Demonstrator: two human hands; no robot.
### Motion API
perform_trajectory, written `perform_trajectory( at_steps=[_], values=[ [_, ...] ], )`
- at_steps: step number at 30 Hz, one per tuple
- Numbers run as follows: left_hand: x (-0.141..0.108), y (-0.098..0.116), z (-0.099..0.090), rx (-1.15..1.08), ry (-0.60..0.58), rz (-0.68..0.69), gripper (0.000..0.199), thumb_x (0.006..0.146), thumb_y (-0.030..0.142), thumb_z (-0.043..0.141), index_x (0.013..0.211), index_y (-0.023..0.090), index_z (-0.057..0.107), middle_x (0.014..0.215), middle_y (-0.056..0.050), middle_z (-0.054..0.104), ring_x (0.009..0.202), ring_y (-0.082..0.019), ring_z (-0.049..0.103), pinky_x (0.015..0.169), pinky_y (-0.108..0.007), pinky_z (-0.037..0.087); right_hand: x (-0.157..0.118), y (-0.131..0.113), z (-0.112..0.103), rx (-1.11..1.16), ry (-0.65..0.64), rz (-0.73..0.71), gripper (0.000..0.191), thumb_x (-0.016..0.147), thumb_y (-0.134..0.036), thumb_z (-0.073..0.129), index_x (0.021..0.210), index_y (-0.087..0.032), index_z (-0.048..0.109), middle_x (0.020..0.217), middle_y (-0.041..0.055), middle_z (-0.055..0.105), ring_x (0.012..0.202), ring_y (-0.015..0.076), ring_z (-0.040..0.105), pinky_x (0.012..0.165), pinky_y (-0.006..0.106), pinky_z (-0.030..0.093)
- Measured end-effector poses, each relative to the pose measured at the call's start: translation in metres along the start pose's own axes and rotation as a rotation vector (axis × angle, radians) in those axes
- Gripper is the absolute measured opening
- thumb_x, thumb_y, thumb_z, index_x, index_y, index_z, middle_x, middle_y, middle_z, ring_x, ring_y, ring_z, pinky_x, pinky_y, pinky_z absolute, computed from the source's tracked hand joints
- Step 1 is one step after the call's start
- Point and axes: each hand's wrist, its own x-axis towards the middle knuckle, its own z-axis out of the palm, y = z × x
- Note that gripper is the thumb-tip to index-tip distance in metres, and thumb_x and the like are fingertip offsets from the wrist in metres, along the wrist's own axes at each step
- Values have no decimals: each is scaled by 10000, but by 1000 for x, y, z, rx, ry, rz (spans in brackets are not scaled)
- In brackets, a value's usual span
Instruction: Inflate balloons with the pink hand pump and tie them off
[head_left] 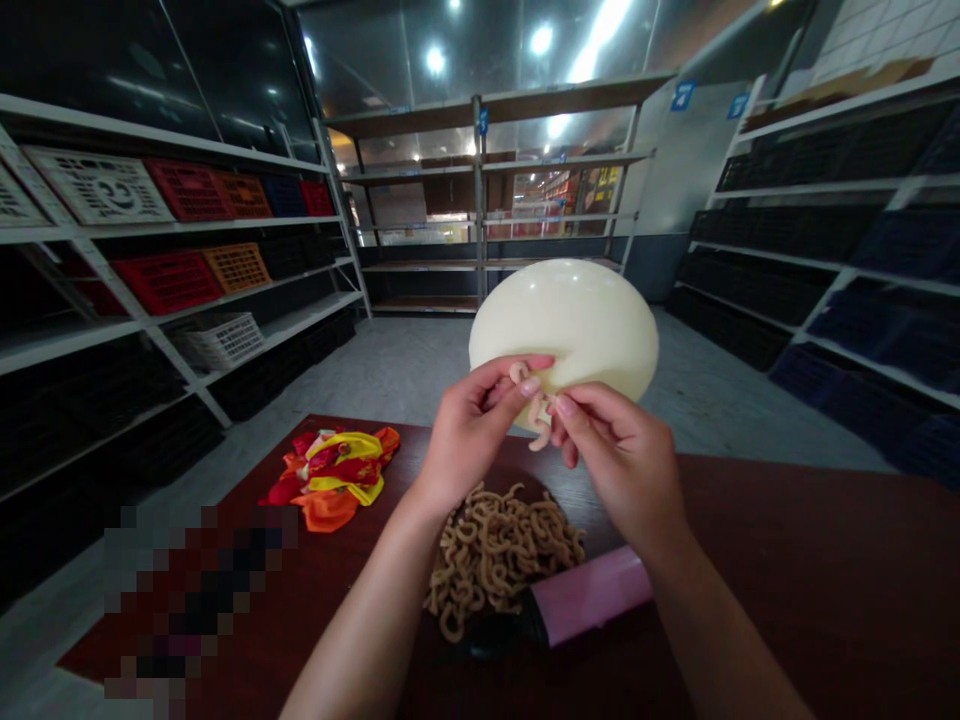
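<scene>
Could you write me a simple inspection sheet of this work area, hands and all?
Surface: dark red-brown table, glossy in places.
Things in use: pale balloon beyond the hands; small curled piece at the fingertips.
Clutter: pile of tan curls, pink cylinder with black end, crumpled bright bundle; pixelated patch at left, unreadable.
Grippers: none, bare hands; left hand pinches the curled piece, right hand close beside, its grip unclear.
Cables: nothing seen.
Surroundings: metal shelving, red crates, grey floor.
</scene>
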Motion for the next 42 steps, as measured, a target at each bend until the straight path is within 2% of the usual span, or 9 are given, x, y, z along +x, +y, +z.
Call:
perform_trajectory(
  at_steps=[5,13,20,23,27,31,34,39,42],
  values=[
    [1,-13,1,113,198,67,370,962,455,527,803,188,726,639,-19,585,576,-113,500,523,-230,394,-2,6,4,-188,-62,-52,264,930,-429,544,825,-214,657,566,-38,553,490,95,509,497,237,396],
    [5,-18,2,-222,410,-31,413,909,552,574,729,184,628,526,55,307,439,-80,262,420,-232,243,-5,6,18,-337,-109,-130,249,949,-321,493,783,-207,641,678,-12,657,547,90,527,551,244,378],
    [6,-12,-2,-350,518,-121,428,872,594,600,742,186,589,528,57,334,435,-75,313,411,-223,255,-9,5,28,-408,-111,-204,228,948,-291,492,803,-203,645,699,4,650,598,108,535,590,250,383],
    [7,-15,-2,-326,528,-106,438,890,602,569,737,192,590,531,51,353,438,-80,332,419,-230,269,-8,6,31,-416,-109,-193,231,953,-304,488,811,-205,641,719,8,660,602,109,534,598,250,388],
    [5,-16,1,-173,487,12,409,925,556,546,751,198,638,545,30,408,474,-92,370,453,-239,308,-11,13,25,-382,-117,-112,252,973,-370,461,894,-212,640,722,1,644,599,112,540,596,246,402],
    [0,-13,6,56,433,160,355,976,455,493,804,203,675,720,-27,602,615,-120,502,565,-252,400,-23,38,-7,-411,-161,-10,265,981,-404,436,1027,-233,634,777,-2,662,631,119,582,616,239,440],
    [-6,-14,11,253,416,283,300,993,363,470,853,209,687,825,-52,649,736,-150,562,676,-273,441,-41,67,-39,-500,-99,50,251,965,-407,466,994,-232,645,849,17,699,662,136,611,616,253,460],
    [-20,-28,23,567,276,539,170,940,186,529,955,209,696,884,-65,677,856,-184,584,836,-308,447,-71,105,-65,-646,-50,-26,226,962,-305,445,939,-222,653,870,43,719,702,167,642,666,299,485],
    [-11,-46,30,667,231,515,173,948,201,518,960,191,690,872,-66,667,850,-185,589,829,-297,453,-77,107,-61,-709,-135,-111,217,937,-215,444,915,-226,660,849,43,711,713,176,642,686,313,476]
  ],
)
